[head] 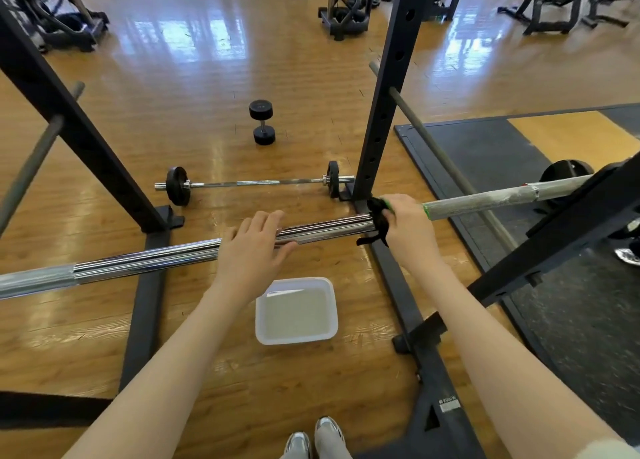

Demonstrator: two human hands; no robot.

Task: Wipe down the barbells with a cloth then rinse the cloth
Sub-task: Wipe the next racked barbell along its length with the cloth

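On a glossy wooden gym floor, the left hand rests flat on the barbell while the right hand grips a cloth.

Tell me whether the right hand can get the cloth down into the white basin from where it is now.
Probably yes. The right hand grips the dark cloth on the barbell, and the white basin sits open on the floor just below and left of it. Nothing lies between; the person would only need to bend.

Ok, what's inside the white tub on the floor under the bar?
The white tub holds murky, greyish water; no cloth lies in it. The dark cloth is in the right hand, wrapped round the barbell.
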